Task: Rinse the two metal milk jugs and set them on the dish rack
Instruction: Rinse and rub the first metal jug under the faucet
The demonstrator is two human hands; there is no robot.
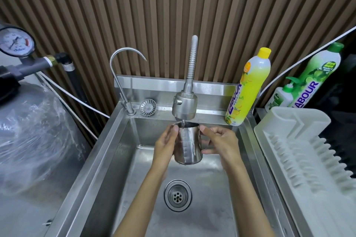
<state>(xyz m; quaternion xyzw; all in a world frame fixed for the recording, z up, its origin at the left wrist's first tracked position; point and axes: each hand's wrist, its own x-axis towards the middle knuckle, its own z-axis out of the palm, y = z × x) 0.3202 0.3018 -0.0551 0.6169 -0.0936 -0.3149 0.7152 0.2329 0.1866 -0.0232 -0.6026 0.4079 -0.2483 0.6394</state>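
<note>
Milk jug (pixel 189 144) is held upright over the sink (pixel 115 159), its open mouth directly under the tap head (pixel 185 105), and a thin stream runs into it. I see only this one jug; the second is not in view.

My left hand (pixel 165 144) wraps the jug's left wall, fingers (pixel 175 128) curled round it with the thumb near the rim. My right hand (pixel 221 140) grips the right side, pinching it between the thumb up by the rim and the fingers lower down. I take the handle to be there, though the hand hides it.

What matters for the next move is that the dish rack (pixel 300 140) lies to the right, beyond the sink's raised edge, so the right hand is the nearer carrier. The jug's long axis is vertical, so I judge it must be tipped to drain above the drain (pixel 177 195) first, then lifted over that edge. The steel is wet and smooth and may slip. A yellow bottle (pixel 248 90) stands on the back corner, near the path.
</note>
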